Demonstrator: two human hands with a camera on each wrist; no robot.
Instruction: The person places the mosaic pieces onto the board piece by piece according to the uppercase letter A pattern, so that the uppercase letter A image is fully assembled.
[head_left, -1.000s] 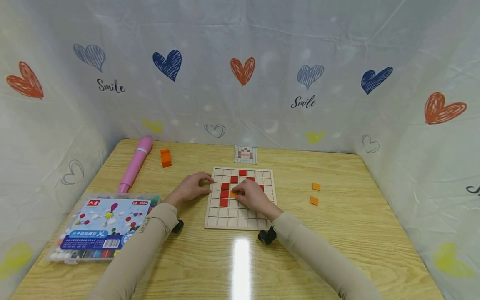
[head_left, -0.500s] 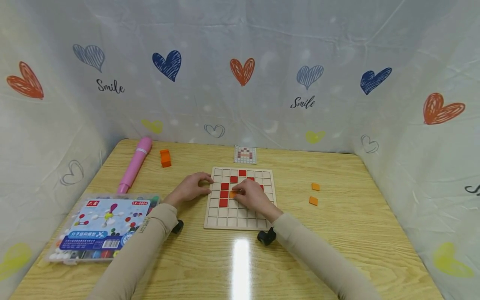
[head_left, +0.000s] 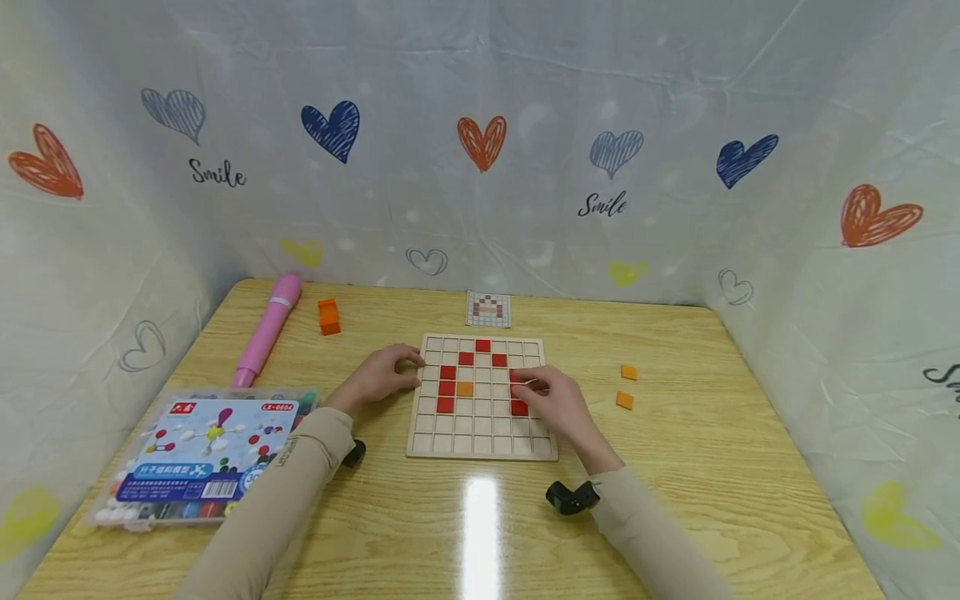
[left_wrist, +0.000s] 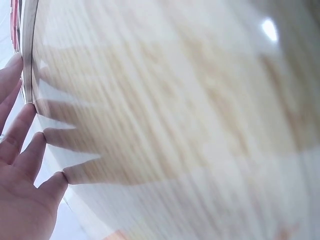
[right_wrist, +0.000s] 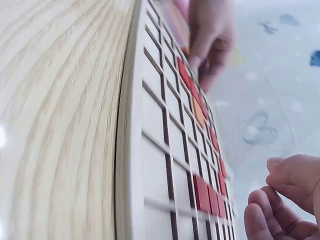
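Observation:
A wooden grid board lies at the middle of the table, with several red tiles in its squares. One orange tile sits inside the left red column. My left hand rests by the board's left edge; in the left wrist view its fingers touch the table and the edge. Above the right red column is my right hand, covering part of it. In the right wrist view, that hand's loosely bent fingers hold nothing, apart from the board.
Two loose orange tiles lie right of the board. Behind it is a small pattern card. An orange block-shaped piece, a pink rod-shaped object and a clear box of molecular model parts occupy the left side.
My right hand has let go of the orange tile, which stays in its square, and has moved right across the board. The left hand has hardly moved.

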